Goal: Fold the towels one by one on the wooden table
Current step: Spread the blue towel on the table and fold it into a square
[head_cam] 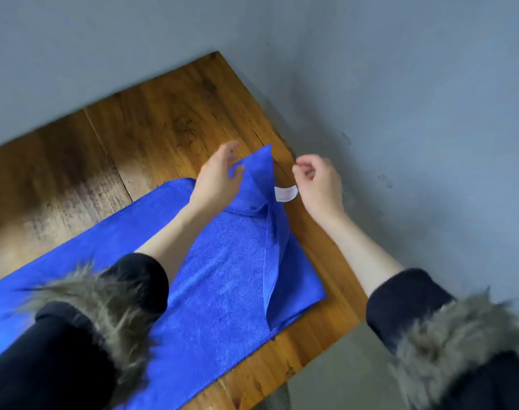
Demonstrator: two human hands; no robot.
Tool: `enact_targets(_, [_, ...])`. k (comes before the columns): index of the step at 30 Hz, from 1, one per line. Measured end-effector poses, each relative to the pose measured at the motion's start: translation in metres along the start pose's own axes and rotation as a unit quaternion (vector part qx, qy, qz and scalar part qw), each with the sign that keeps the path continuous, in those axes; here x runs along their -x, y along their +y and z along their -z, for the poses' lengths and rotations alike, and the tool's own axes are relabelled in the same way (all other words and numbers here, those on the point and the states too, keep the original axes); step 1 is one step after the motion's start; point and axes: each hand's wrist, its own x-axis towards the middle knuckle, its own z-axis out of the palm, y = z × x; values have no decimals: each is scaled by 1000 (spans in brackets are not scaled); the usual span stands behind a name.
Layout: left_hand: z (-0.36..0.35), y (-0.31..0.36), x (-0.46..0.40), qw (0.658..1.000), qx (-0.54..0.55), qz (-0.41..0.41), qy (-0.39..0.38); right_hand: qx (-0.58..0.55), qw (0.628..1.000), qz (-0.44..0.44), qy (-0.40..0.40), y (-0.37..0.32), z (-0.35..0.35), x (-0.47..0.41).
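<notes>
Grey walls meet in a corner behind the wooden table (169,113), seen from the head cam only.

Head view: blue towel (222,261) lies flat on the table, long axis running from its far-right end, near the wall corner, back toward the person's lower left and out of frame. That far-right end is turned up into a peak, w/ a white care tag (285,193) sticking out on the peak's right side.

Left hand (218,179) sits right on the towel's raised end, fingers spread and relaxed, thumb touching the cloth; no clear pinch visible. Right hand (318,184) hangs just right of the tag, off the towel, fingers loosely curled, holding nothing. Both sleeves are dark w/ fur cuffs.

Key relation: the raised end is directly under and ahead of the left hand, so that hand is nearer; the right hand is close beside the tag but apart from the cloth. Prob. next step is taking that end and carrying it along the long axis toward the person's near left — judgement only.
</notes>
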Motion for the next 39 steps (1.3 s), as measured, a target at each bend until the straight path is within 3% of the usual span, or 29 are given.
enact_targets(6, [-28, -30, 41, 971, -189, -93, -117, 127, 985, -70, -97, 39, -15, 90])
enact_targets(11, [-40, -42, 48, 928, -301, -126, -181, 213, 968, -40, -123, 41, -26, 108])
enact_targets(14, [-42, -42, 43, 919, -321, -135, -186, 231, 964, -16, -131, 41, -22, 100])
enact_targets(23, [-52, -31, 9, 906, -359, -113, -196, 177, 976, -115, -56, 65, 40, 8])
enact_targets(30, [-63, -9, -16, 916, -339, -80, -198, 185, 958, -174, -136, 95, 54, 14])
enact_targets(34, [-78, 15, -27, 902, -344, -186, -184, 168, 963, -173, -119, 103, 56, 20])
enact_targets(39, [-100, 50, -34, 858, -330, -330, -215, 118, 987, -77, -72, 92, 59, 26])
